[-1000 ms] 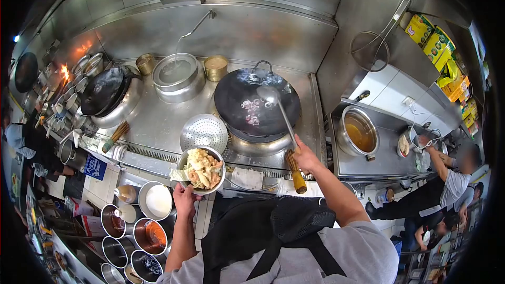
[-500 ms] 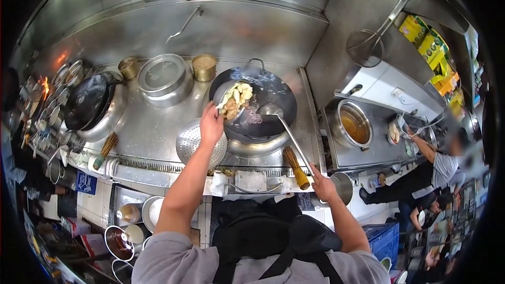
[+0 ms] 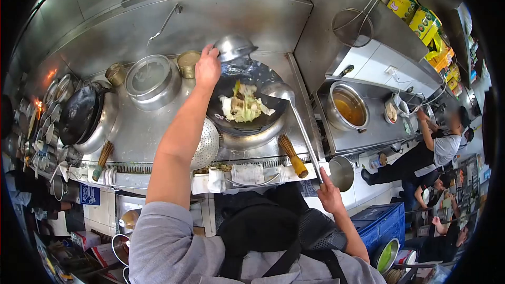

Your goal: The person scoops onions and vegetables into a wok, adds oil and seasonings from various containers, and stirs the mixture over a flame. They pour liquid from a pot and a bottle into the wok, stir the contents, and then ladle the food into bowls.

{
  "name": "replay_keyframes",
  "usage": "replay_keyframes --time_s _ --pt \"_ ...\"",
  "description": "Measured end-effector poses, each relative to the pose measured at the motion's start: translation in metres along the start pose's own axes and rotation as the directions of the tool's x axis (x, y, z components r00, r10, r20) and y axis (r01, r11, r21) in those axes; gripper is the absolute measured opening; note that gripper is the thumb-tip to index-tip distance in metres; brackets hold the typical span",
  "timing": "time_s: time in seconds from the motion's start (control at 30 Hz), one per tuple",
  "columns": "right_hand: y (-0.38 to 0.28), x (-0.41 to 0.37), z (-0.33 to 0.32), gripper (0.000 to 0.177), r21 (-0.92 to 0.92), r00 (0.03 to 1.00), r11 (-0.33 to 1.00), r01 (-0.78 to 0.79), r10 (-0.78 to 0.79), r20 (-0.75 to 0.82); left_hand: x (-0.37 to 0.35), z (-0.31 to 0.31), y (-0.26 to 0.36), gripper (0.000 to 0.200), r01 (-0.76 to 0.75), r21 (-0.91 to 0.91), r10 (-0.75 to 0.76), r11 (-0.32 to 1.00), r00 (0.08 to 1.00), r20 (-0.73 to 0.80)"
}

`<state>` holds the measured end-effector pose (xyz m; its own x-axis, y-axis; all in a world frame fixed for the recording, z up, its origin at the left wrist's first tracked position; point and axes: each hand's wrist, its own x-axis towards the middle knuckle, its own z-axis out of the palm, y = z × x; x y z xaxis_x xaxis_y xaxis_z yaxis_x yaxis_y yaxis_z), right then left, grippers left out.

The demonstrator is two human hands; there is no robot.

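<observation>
Right hand (image 3: 330,195), down by the apron, has its fingers wrapped around the ladle (image 3: 279,92) handle, scoop resting at the wok's (image 3: 263,71) right rim. Cabbage mix (image 3: 243,106) sits piled in the wok. Further back, left hand (image 3: 208,68) grips the upturned metal bowl (image 3: 235,47) by its rim, with the bowl just past the fingertips.

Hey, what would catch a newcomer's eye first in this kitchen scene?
First, the big black round wok at the centre of the steel range, heaped with pale chopped vegetables. Above its far rim the left hand holds a small steel bowl tipped over, while the right hand grips a long-handled steel ladle reaching into the wok.
</observation>
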<state>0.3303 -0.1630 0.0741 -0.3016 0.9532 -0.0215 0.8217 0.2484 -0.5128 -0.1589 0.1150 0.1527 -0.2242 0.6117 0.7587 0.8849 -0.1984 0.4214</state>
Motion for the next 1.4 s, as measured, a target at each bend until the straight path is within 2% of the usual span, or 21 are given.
replay_keyframes --time_s 0.13,0.27,0.33,0.4,0.43,0.5,0.53,0.57,0.6,0.67,0.7,0.8,0.87,0.9,0.93,0.97,1.0,1.13,1.17,1.33,1.4 --pt "-0.012 0.040 -0.021 0.077 0.138 0.962 0.959 -0.249 0.229 0.146 -0.013 -0.011 0.003 0.012 0.093 0.002 -0.091 0.996 0.978 -0.187" --pt "0.015 0.081 0.001 0.068 0.216 0.985 0.970 -0.115 0.084 0.148 -0.118 0.013 -0.009 0.009 0.035 0.085 -0.058 0.996 0.954 0.293" --pt "0.033 0.091 0.009 0.067 0.287 0.969 0.948 -0.136 0.066 0.239 -0.149 0.022 -0.022 0.011 0.149 0.105 -0.167 0.983 0.969 0.185" --pt "0.082 0.090 0.047 0.060 0.443 0.952 0.875 -0.197 0.062 0.301 -0.169 0.011 -0.044 0.014 0.535 0.157 -0.557 0.830 0.803 0.213" --pt "0.105 0.088 0.070 0.054 0.537 0.964 0.826 -0.171 0.027 0.266 -0.175 0.002 -0.043 0.014 0.563 0.183 -0.590 0.806 0.790 0.168" --pt "0.156 0.093 0.112 0.048 0.630 0.962 0.764 -0.135 -0.053 0.269 -0.194 -0.021 -0.037 0.016 0.817 -0.185 -0.802 0.546 0.574 0.167" --pt "0.183 0.102 0.123 0.042 0.785 0.812 0.397 -0.476 -0.144 0.566 -0.203 -0.034 -0.032 0.016 0.831 -0.167 -0.827 0.531 0.551 0.115" --pt "0.208 0.115 0.135 0.037 0.611 0.573 0.006 -0.792 -0.340 0.746 -0.216 -0.046 -0.025 0.016 0.827 -0.323 -0.853 0.460 0.513 0.097" --pt "0.194 0.125 0.120 0.037 0.573 0.520 0.043 -0.818 -0.370 0.770 -0.230 -0.062 -0.015 0.016 0.791 -0.474 -0.876 0.387 0.476 0.081" --pt "0.109 0.142 0.056 0.032 0.704 0.882 0.646 -0.296 -0.098 0.462 -0.260 -0.107 0.015 0.017 0.807 -0.483 -0.917 0.341 0.398 0.018" --pt "0.133 0.166 0.064 0.035 0.441 0.873 0.891 -0.108 -0.127 0.471 -0.275 -0.129 0.035 0.019 0.798 -0.504 -0.928 0.330 0.371 -0.021" --pt "0.082 0.212 0.037 0.039 0.583 0.777 0.790 -0.190 -0.241 0.581 -0.335 -0.198 0.090 0.019 0.813 -0.481 -0.944 0.329 0.266 -0.195" --pt "0.046 0.241 0.034 0.040 0.614 0.682 0.783 -0.097 -0.397 0.614 -0.419 -0.240 0.101 0.023 0.877 -0.365 -0.928 0.312 0.198 -0.315" --pt "0.030 0.251 0.043 0.042 0.610 0.692 0.790 -0.057 -0.409 0.595 -0.473 -0.262 0.104 0.022 0.933 -0.146 -0.868 0.329 0.237 -0.436" --pt "-0.001 0.256 0.036 0.043 0.604 0.634 0.797 -0.022 -0.456 0.624 -0.487 -0.278 0.138 0.017 0.856 -0.378 -0.836 0.352 0.107 -0.538" --pt "-0.027 0.256 0.035 0.045 0.662 0.557 0.749 -0.015 -0.544 0.628 -0.516 -0.300 0.167 0.018 0.922 -0.097 -0.720 0.374 0.223 -0.657" --pt "-0.061 0.248 0.040 0.047 0.712 0.448 0.702 0.003 -0.637 0.627 -0.545 -0.331 0.234 0.020 0.787 -0.559 -0.809 0.260 -0.138 -0.572" --pt "-0.118 0.189 0.057 0.065 0.842 0.236 0.538 -0.023 -0.816 0.528 -0.612 -0.372 0.357 0.020 0.772 -0.565 -0.609 0.292 -0.305 -0.732" --pt "-0.132 0.173 0.060 0.069 0.811 0.168 0.585 -0.002 -0.799 0.577 -0.642 -0.378 0.379 0.020 0.747 -0.561 -0.570 0.357 -0.301 -0.764" --pt "-0.185 0.086 0.089 0.080 0.635 -0.145 0.772 0.027 -0.625 0.767 -0.785 -0.389 0.482 0.022 0.538 -0.734 -0.277 0.415 -0.694 -0.665" --pt "-0.198 0.062 0.114 0.080 0.505 -0.273 0.863 0.002 -0.486 0.831 -0.833 -0.388 0.523 0.023 0.492 -0.746 -0.237 0.449 -0.739 -0.630"
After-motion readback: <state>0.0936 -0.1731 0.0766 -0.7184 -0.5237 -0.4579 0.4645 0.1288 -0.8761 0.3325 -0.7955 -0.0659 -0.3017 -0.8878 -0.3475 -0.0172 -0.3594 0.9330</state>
